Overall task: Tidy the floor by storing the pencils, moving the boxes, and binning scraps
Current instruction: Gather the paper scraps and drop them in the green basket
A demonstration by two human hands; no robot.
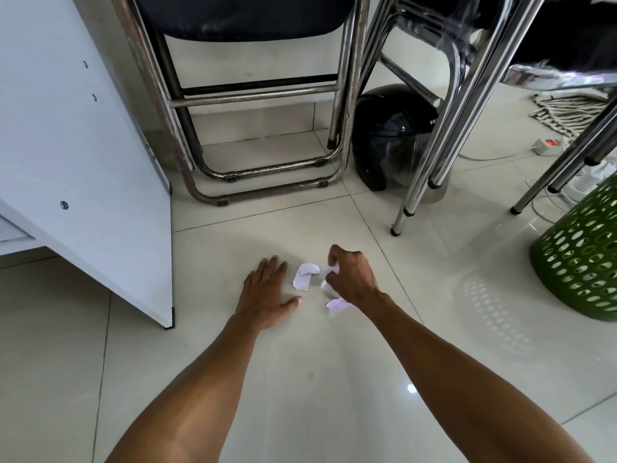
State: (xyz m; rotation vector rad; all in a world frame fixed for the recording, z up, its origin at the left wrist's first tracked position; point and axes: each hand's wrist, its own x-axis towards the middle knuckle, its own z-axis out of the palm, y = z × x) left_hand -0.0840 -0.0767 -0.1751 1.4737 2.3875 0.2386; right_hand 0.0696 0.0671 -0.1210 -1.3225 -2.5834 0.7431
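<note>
Tiled floor (334,379), white desk (83,162) at 9 o'clock, green basket (581,262) at 3 o'clock. Left hand (267,292) flat, fingers spread, empty. Right hand (350,275) pinched on paper scrap (330,269). Flat scrap (304,275) between hands, nearer left. Pink-marked scrap (337,305) partly hidden under right wrist. No pencils or boxes in view.

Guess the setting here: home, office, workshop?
Probably a home or small office room, seen at floor level: glossy tiled floor, folding chairs with metal frames, a white desk panel, a black motorcycle helmet parked on the floor, and a green perforated basket.
</note>
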